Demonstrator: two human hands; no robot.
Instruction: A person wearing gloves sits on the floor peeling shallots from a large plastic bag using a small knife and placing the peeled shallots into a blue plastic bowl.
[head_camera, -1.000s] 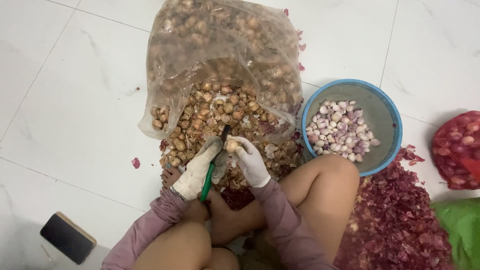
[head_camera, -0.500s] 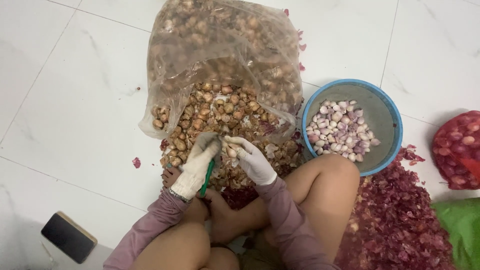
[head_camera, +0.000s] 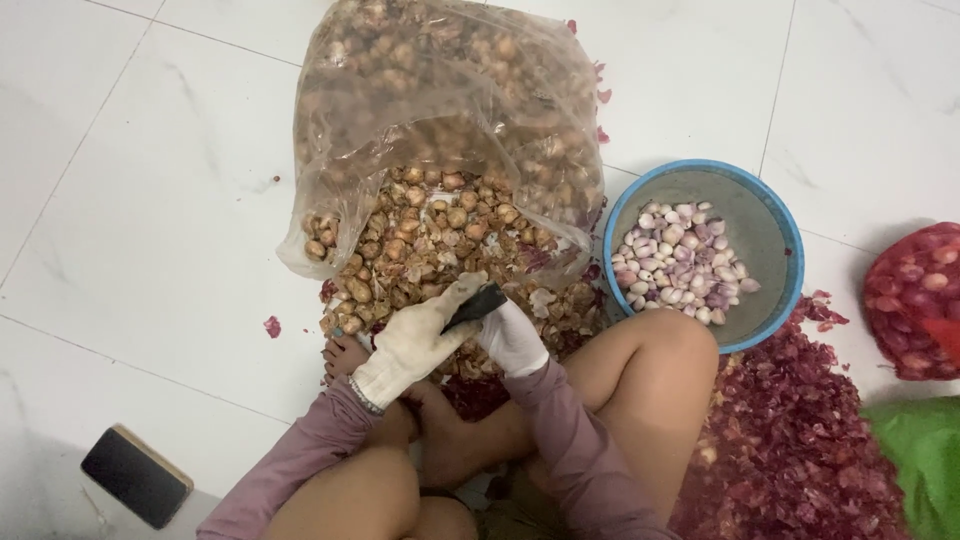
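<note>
Most shallots (head_camera: 440, 235) left unpeeled in bag (head_camera: 440, 110) w/ blue bowl (head_camera: 770, 215) part-filled; our left hand (head_camera: 415, 345) grips knife (head_camera: 475, 303), right hand (head_camera: 512, 338) grip hidden.

Bag (head_camera: 440, 120) of shallots (head_camera: 430, 230) lies ahead; bowl (head_camera: 775, 235) right of it; peels (head_camera: 790, 440), apparently, nearer right.

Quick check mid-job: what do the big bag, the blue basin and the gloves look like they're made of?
Bag: thin clear plastic film, glossy and crinkled; the unpeeled shallots show through it. Blue basin: probably moulded plastic, with a smooth blue rim and a dull grey inside. Gloves on the left hand and right hand: whitish knitted fabric, likely cotton, matte, with a ribbed cuff.
</note>
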